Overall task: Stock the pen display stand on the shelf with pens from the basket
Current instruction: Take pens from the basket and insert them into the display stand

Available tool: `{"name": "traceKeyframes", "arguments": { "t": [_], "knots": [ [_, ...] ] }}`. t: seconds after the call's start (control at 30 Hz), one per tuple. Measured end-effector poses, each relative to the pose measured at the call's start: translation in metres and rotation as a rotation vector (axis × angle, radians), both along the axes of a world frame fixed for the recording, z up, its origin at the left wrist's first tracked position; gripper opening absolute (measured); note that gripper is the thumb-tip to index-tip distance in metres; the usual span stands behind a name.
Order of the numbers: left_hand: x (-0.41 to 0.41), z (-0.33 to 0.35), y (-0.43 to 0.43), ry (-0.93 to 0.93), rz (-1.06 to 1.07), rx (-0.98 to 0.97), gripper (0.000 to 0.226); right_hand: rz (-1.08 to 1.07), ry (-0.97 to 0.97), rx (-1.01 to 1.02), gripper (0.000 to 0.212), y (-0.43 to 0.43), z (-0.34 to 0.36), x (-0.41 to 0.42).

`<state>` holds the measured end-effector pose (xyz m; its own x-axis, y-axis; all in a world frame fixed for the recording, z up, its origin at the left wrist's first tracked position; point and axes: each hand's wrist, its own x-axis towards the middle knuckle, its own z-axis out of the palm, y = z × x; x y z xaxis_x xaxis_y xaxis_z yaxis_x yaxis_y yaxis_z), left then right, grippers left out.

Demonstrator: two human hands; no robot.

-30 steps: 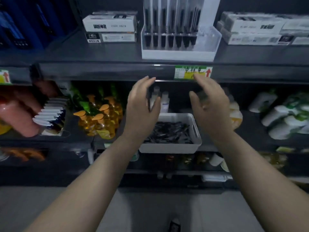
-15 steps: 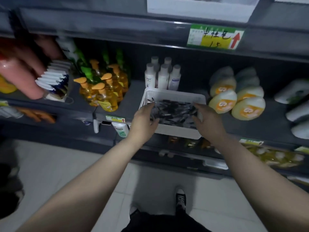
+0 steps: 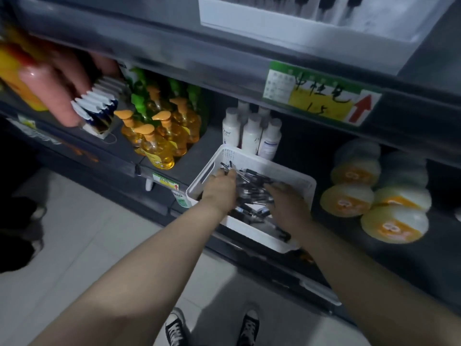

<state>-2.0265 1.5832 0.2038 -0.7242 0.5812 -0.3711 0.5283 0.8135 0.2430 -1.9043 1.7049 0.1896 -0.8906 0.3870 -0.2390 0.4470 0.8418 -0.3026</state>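
Note:
A white plastic basket [image 3: 245, 229] sits at the front edge of the middle shelf, full of dark loose pens [image 3: 254, 187]. My left hand [image 3: 219, 191] is inside its left half, fingers pinched on a few pens whose tips stick up past my fingertips. Over the right half my right hand [image 3: 287, 204] lies palm down, fingers pushed in among the pens; its grip is hidden. The white pen display stand [image 3: 299, 28] stands on the shelf above, mostly cut off by the top edge, with dark pen ends showing in it.
Orange pump bottles [image 3: 159, 143] stand left of the basket and white bottles [image 3: 252, 136] behind it. Round yellow-and-white packs [image 3: 394, 221] lie to its right. A green-and-yellow price label [image 3: 321, 96] hangs on the upper shelf edge. Blurred fingers [image 3: 55, 88] cover the left side.
My view has dropped from the display stand to the basket. Both hands came down from the upper shelf edge into the basket, and the left has closed on a few pens.

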Motion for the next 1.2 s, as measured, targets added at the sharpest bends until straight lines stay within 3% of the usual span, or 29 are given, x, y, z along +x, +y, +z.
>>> {"name": "traceKeyframes", "arguments": {
  "t": [0.13, 0.4, 0.6, 0.83, 0.97, 1.2],
  "knots": [
    [-0.003, -0.01, 0.012, -0.018, 0.063, -0.053, 0.061, 0.067, -0.043, 0.075, 0.047, 0.003, -0.01, -0.01],
    [-0.005, -0.011, 0.026, -0.139, 0.259, 0.062, 0.056, 0.097, -0.084, 0.307, 0.022, 0.006, -0.013, -0.021],
    [0.002, -0.012, 0.027, -0.158, 0.294, 0.076, 0.051, 0.145, -0.112, 0.297, 0.032, 0.002, -0.011, -0.022],
    [0.005, 0.012, 0.02, -0.16, 0.375, 0.12, 0.06, 0.203, -0.025, 0.279, 0.026, 0.016, 0.009, -0.017],
    [0.011, 0.028, 0.007, -0.247, 0.33, 0.404, 0.051, 0.121, 0.075, 0.111, 0.024, 0.024, 0.017, -0.004],
    [0.016, 0.027, -0.002, -0.478, 0.392, 0.793, 0.058, -0.141, 0.232, -0.486, 0.02, 0.01, 0.036, 0.006]
  ]
}}
